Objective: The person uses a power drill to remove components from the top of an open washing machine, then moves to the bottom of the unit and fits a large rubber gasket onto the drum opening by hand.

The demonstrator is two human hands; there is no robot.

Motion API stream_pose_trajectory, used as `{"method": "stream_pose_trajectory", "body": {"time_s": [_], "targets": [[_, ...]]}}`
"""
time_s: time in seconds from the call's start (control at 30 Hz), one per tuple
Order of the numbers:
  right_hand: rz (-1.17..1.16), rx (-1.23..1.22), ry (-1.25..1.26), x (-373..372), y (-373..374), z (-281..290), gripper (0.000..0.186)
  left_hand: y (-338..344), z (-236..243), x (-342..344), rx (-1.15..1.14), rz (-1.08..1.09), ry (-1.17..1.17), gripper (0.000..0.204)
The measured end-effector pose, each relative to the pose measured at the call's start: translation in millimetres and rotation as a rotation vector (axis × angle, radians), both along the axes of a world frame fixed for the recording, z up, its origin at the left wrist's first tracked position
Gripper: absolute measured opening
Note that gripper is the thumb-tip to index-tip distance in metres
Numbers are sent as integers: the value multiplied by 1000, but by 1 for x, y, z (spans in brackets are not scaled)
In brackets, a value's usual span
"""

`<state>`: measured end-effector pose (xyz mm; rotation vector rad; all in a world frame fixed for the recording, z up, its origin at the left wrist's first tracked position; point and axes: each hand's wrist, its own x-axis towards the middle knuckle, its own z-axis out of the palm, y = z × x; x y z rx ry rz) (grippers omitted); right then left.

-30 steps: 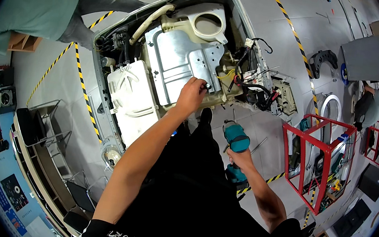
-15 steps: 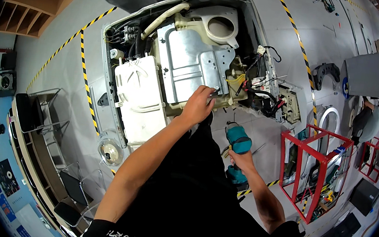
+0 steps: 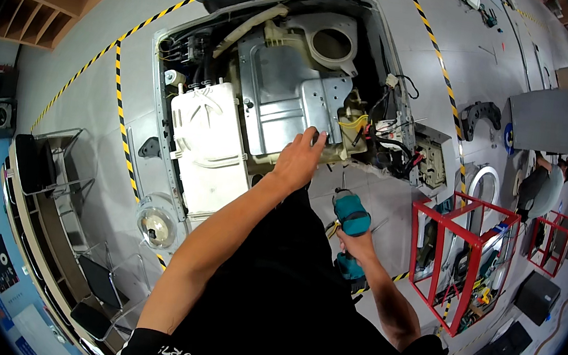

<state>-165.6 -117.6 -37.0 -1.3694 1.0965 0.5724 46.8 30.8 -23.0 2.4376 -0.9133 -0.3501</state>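
Left hand bends over the metal plate, grip unclear; right hand holds a teal drill.

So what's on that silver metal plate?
The left hand is over the near edge of the plate, a small dark piece at its fingertips. The hand hides what's beneath.
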Motion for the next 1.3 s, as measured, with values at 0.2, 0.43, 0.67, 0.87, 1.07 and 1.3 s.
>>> {"method": "stream_pose_trajectory", "body": {"time_s": [0.2,0.43,0.67,0.87,1.07,1.3], "targets": [[11,36,6,7,7,14,13,1,-1,-1,45,-19,-99,50],[111,-29,-50,6,11,11,11,15,1,-11,-4,-33,-59,45],[152,-59,-71,13,22,31,11,49,18,-28,-196,5,-27,42],[151,-110,-34,15,32,44,7,81,17,-48,-215,76,-42,40],[184,-150,-67,26,36,61,10,100,11,-56,-143,48,-75,34],[72,-95,-169,42,50,85,11,112,1,-62,-22,6,-83,33]]}}
